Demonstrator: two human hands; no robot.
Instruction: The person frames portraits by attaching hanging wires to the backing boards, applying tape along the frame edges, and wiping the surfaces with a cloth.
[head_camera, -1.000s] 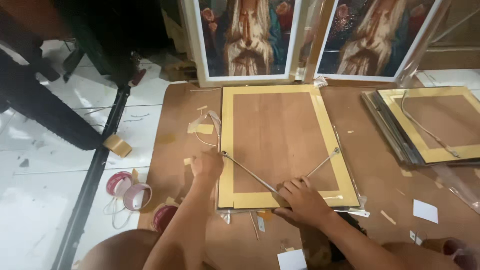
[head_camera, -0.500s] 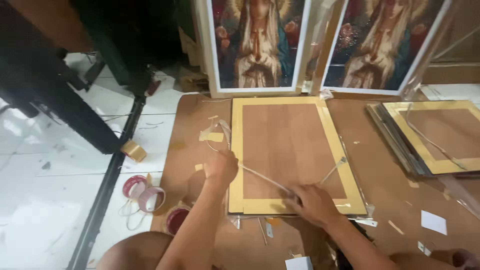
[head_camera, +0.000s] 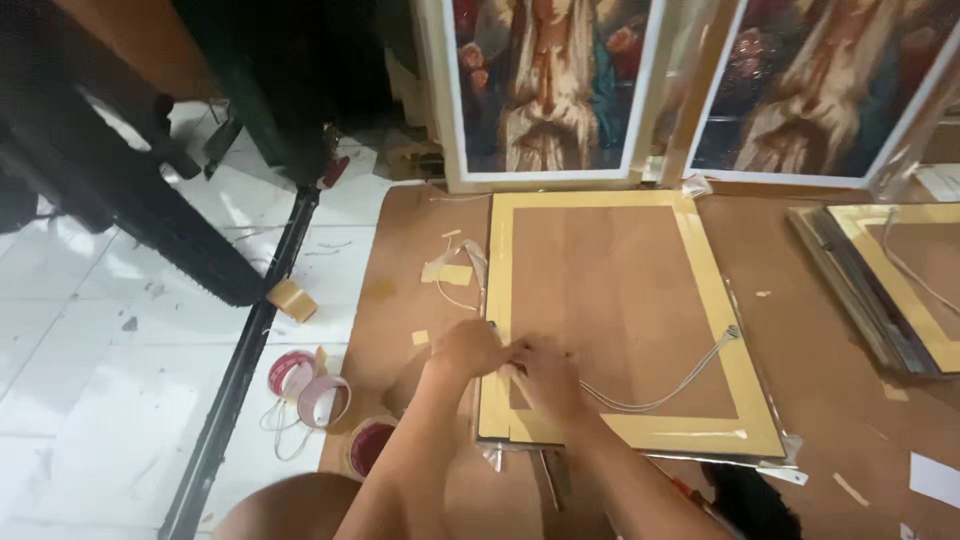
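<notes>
Picture frame (head_camera: 620, 320), face down, brown backing w/ yellow tape border: lies mid brown board (head_camera: 830, 400), top edge near board's far edge.
Hanging wire (head_camera: 660, 385): slack loop, R end fixed at frame's R side, L end under the hands at frame's L side.
Left hand (head_camera: 465, 350): fingers curled tight at frame's L edge, pinching the wire end, as far as can be seen.
Right hand (head_camera: 545, 375): touching left hand, fingers bent on backing; grip on wire cannot be told.
Around: tape scraps (head_camera: 450, 272) L of frame; tape rolls (head_camera: 310, 390) at board's near L corner; 2nd frame stack (head_camera: 890, 280) at board's R edge; two framed paintings (head_camera: 545, 90) upright along far edge.
Change vs 0.5 s ago: hands were apart w/ wire taut between; now together at L edge, wire slack.
Surface/room: board on white tile floor (head_camera: 100, 380); dark stand legs (head_camera: 150, 230) at L.
</notes>
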